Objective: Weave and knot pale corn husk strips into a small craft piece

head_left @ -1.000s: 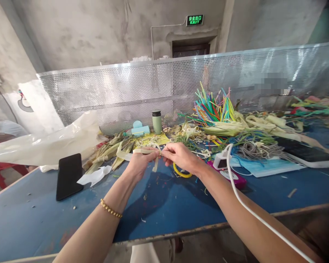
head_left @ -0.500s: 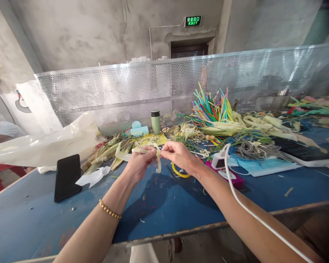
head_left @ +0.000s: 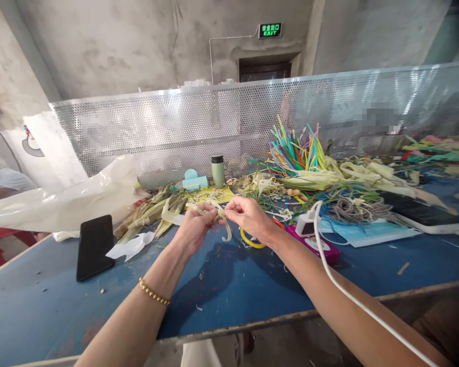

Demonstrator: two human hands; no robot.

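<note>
- Presently, the pale strip [head_left: 228, 232] runs crosswise between the hands, above the surface [head_left: 233, 290].
- Left hand [head_left: 197, 224] and right hand [head_left: 250, 216] both pinch it.
- Its loose end hangs below the right fingertips.

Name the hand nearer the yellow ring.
Right. The right hand is just above the yellow ring in the picture; the left hand is farther off, to the ring's left.
</note>
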